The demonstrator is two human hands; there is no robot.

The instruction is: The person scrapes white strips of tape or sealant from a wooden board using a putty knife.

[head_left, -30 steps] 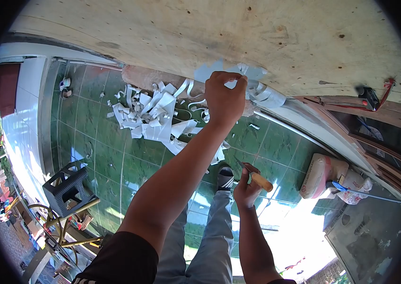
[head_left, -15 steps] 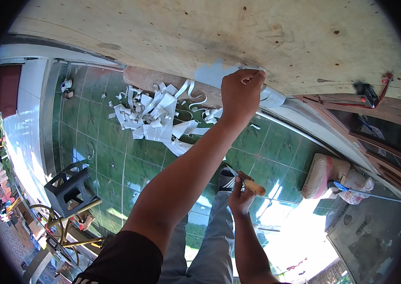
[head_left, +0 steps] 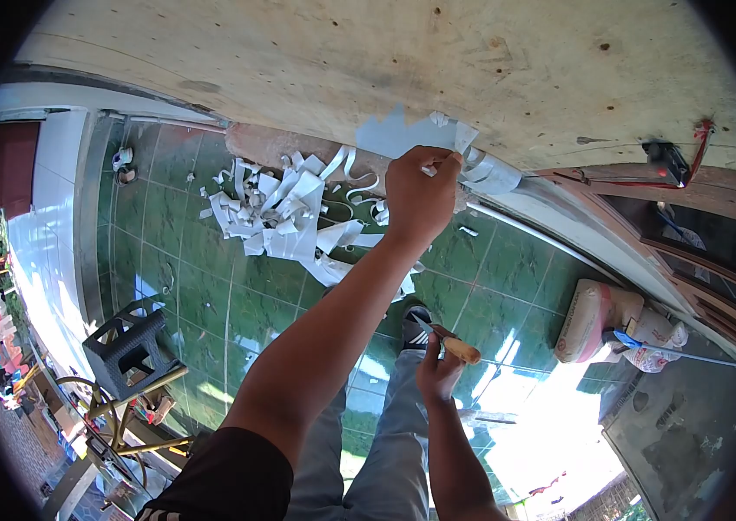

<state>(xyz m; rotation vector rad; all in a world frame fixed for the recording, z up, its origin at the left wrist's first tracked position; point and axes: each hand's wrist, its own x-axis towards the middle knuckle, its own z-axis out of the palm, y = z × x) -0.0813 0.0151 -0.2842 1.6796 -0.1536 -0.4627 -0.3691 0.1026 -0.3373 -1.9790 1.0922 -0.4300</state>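
My left hand (head_left: 422, 193) is closed in a pinch just in front of the board's lower edge. A bit of white film (head_left: 429, 169) shows between its fingers. Beside the fingertips, a loose, curling flap of whitish film (head_left: 489, 174) hangs from the board (head_left: 316, 61). A jagged pale-blue patch (head_left: 398, 132) covers the board left of that flap. Lower down, my right hand (head_left: 439, 379) grips a wooden-handled bladed tool (head_left: 462, 350), its narrow metal blade pointing up and left above my shoe.
Torn white strips (head_left: 281, 208) lie heaped on the green tiles (head_left: 203, 304). A dark plastic stool (head_left: 129, 347) stands at left. Paper sacks (head_left: 598, 321) sit at right near a blue-handled pole (head_left: 689, 354). A small black device (head_left: 667, 163) hangs by red cord.
My left hand has moved left and slightly down from the board, uncovering more of the loose film. My right hand has turned slightly, still gripping the tool.
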